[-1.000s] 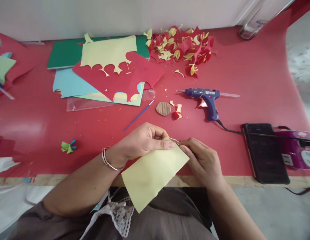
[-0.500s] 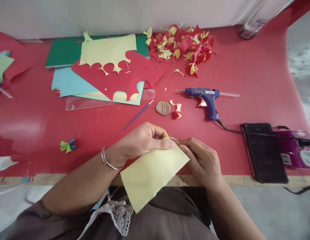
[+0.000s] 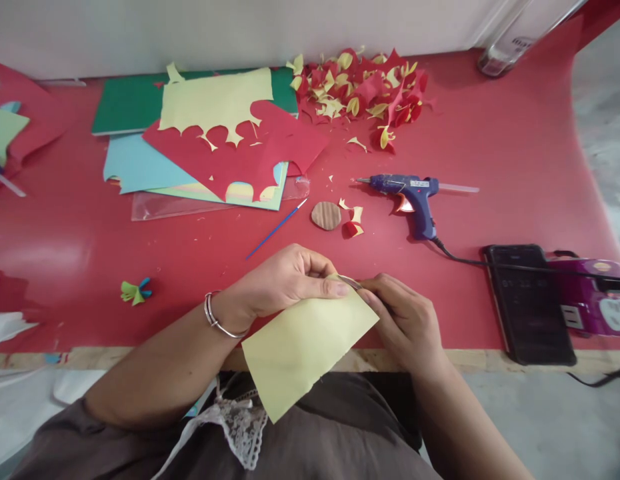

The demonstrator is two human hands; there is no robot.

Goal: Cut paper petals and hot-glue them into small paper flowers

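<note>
My left hand (image 3: pixel 295 283) pinches a pale yellow sheet of paper (image 3: pixel 307 353) near its upper edge, thumb on top and fingers curled behind. The sheet slants down toward my lap. My right hand (image 3: pixel 405 317) is closed around a small pair of scissors (image 3: pixel 351 283). Only the slim curved metal blades show, at the paper's top edge beside my left thumb; the handles are hidden in my fingers. Beyond my hands lie a round piece of corrugated cardboard (image 3: pixel 327 216), a few red and yellow scraps (image 3: pixel 354 229) and a thin blue stick (image 3: pixel 276 229).
A blue glue gun (image 3: pixel 415 197) lies on the red table, its cord running past a phone (image 3: pixel 527 303) to a purple power strip (image 3: pixel 590 297). Cut petals (image 3: pixel 365 87) are heaped at the back. Coloured sheets (image 3: pixel 230 150) lie back left, a green-and-blue paper flower (image 3: pixel 136 291) nearer.
Almost nothing differs. The scissor blades look closer together at the paper's edge, while both hands and the yellow sheet stay nearly in place.
</note>
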